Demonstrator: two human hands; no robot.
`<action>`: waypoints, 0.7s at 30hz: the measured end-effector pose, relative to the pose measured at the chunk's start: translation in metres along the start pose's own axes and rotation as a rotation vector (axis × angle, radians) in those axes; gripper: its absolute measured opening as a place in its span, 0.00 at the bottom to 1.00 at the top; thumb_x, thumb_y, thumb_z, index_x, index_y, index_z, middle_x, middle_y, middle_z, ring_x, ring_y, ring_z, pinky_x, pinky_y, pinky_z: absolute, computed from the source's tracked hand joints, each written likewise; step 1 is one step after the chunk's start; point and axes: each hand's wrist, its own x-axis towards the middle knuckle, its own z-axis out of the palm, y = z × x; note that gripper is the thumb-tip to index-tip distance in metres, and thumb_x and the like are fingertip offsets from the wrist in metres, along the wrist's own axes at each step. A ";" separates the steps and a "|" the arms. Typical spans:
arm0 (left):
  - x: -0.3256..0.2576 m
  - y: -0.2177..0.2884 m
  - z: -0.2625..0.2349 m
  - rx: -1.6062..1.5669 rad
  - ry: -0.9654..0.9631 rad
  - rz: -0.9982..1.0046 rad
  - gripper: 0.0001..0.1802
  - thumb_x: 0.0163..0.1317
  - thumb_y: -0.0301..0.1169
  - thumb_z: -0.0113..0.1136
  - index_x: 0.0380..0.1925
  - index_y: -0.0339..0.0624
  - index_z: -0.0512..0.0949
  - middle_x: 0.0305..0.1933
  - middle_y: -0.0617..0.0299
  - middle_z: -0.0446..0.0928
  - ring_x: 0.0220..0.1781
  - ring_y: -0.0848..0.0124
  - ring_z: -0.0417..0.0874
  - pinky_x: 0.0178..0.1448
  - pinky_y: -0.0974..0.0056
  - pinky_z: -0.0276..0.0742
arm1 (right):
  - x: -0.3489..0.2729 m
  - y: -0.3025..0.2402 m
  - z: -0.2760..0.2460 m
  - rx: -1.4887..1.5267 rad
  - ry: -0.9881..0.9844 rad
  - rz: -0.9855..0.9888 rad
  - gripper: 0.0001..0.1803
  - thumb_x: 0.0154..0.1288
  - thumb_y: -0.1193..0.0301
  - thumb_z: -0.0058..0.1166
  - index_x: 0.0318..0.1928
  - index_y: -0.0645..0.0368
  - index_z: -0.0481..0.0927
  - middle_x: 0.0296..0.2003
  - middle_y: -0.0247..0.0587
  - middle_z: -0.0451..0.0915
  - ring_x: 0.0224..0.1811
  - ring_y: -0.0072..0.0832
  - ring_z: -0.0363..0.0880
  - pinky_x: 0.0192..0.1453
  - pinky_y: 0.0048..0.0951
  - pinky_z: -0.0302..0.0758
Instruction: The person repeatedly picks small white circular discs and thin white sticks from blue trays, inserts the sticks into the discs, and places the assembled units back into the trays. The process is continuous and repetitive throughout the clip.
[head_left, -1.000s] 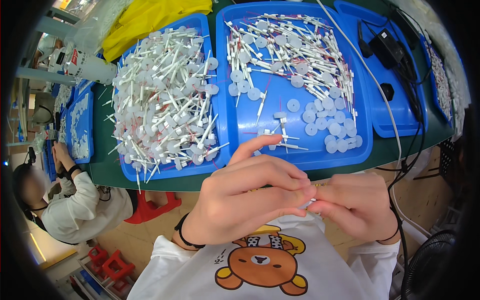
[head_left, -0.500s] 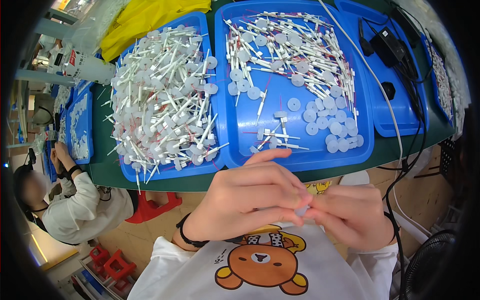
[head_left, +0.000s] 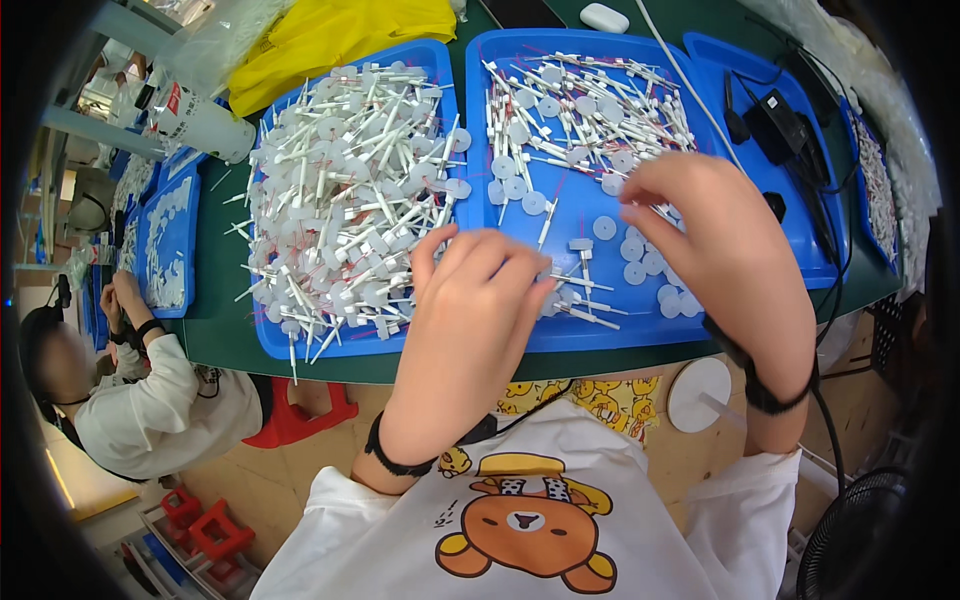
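The green table (head_left: pixel 218 290) carries a row of blue trays. The left tray (head_left: pixel 375 348) is heaped with a pile (head_left: pixel 350 200) of white rods fitted with pale discs. The middle tray (head_left: pixel 640 328) has rods (head_left: pixel 560 125) massed at its far side and loose discs (head_left: pixel 633 248) toward its near right. A yellow bag (head_left: pixel 340 40) lies beyond the left tray. The right tray (head_left: pixel 822 268) holds a black adapter (head_left: pixel 775 125) and cables. The right hand (head_left: pixel 715 225) is over the middle tray's right part, thumb and forefinger slightly parted beside a disc. The left hand (head_left: pixel 475 310) is over where the left and middle trays meet, near side, fingers curled and blurred; whether they pinch anything, I cannot tell.
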 end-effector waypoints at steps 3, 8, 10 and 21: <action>0.014 -0.010 0.020 0.066 0.122 0.067 0.22 0.47 0.17 0.58 0.47 0.33 0.79 0.53 0.51 0.79 0.57 0.55 0.76 0.67 0.48 0.62 | 0.044 0.017 0.024 0.076 -0.268 -0.095 0.07 0.55 0.76 0.63 0.36 0.63 0.85 0.35 0.47 0.84 0.41 0.46 0.82 0.48 0.40 0.78; 0.022 -0.020 0.039 0.096 0.076 0.028 0.24 0.45 0.15 0.55 0.48 0.30 0.75 0.53 0.50 0.76 0.58 0.54 0.73 0.63 0.50 0.62 | 0.062 0.021 0.052 -0.038 -0.508 -0.202 0.04 0.53 0.76 0.63 0.32 0.61 0.86 0.33 0.45 0.83 0.42 0.45 0.82 0.48 0.41 0.78; 0.022 -0.022 0.039 0.061 0.086 0.018 0.23 0.45 0.15 0.55 0.47 0.31 0.75 0.49 0.50 0.75 0.55 0.54 0.73 0.61 0.51 0.62 | 0.057 0.026 0.059 0.002 -0.471 -0.257 0.04 0.52 0.76 0.63 0.30 0.61 0.86 0.32 0.44 0.83 0.41 0.44 0.82 0.47 0.41 0.78; 0.017 -0.012 0.025 -0.209 0.168 -0.143 0.15 0.51 0.14 0.59 0.41 0.35 0.79 0.40 0.53 0.72 0.41 0.57 0.77 0.47 0.55 0.72 | 0.035 0.018 0.038 -0.130 -0.130 -0.591 0.07 0.52 0.76 0.59 0.34 0.61 0.81 0.37 0.40 0.78 0.43 0.39 0.80 0.47 0.36 0.79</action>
